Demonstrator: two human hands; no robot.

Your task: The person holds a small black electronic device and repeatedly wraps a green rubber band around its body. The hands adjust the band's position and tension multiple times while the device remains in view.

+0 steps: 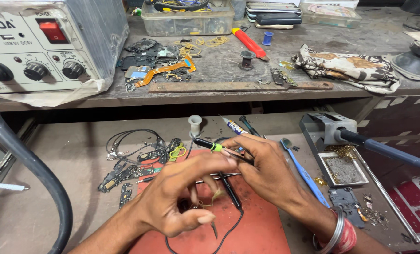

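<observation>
Both of my hands meet just below the middle of the frame, over the red work mat. My right hand pinches a slim black probe-like tool that has a yellow-green band near its upper end. Its long axis runs from the upper left, near the small white spool, down and right into my fingers, so the free end points away from me toward the upper left of the frame. My left hand sits lower and left of the right; its thumb and forefinger close toward the same spot where the tool enters the right hand, and the fingertips look as if they touch the tool or a thin black wire there, though I cannot tell which. The other left fingers curl loosely. A second dark, pen-like tool lies under my hands on the mat, pointing down the frame, and a pair of tweezers lies crosswise beneath them.

Of the two hands, the right is the one carrying the tool; the left is only at its lower end. Small circuit boards and flex cables lie on the bench left of the mat, and a blue toothbrush lies just right of my right hand.
</observation>
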